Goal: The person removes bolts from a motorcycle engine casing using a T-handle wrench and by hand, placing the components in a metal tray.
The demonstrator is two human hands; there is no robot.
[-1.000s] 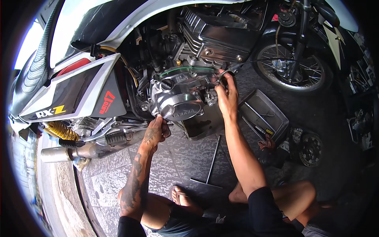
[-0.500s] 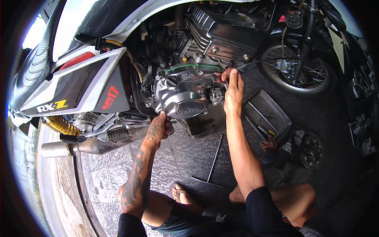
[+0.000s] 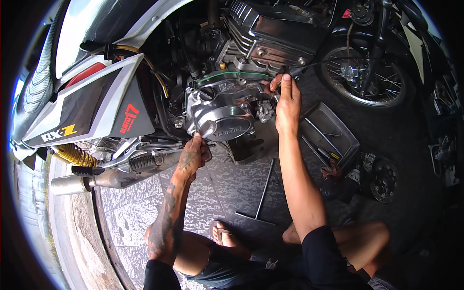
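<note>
A polished metal engine cover (image 3: 216, 112) sits on the side of the motorcycle's engine, and a green gasket edge (image 3: 237, 76) shows along its top. My left hand (image 3: 194, 157) is closed on the cover's lower left edge, thumb on the front and fingers curled beneath. At the upper right end of the cover, my right hand (image 3: 287, 99) is closed round its edge with the thumb pointing up. Its curled fingers are partly hidden. Just left of that wrist, a small metal housing (image 3: 265, 112) juts from the cover.
Below the engine stands a dark pan (image 3: 246, 150). A T-handle wrench (image 3: 263, 193) lies on the tiled floor, near my sandalled foot (image 3: 227, 237). To the right is a grey tray (image 3: 345, 137) holding tools. The exhaust pipe (image 3: 121, 178) runs along the lower left.
The view has shifted slightly, so the motorcycle appears a little further left and higher. Both hands keep their places on the engine cover.
</note>
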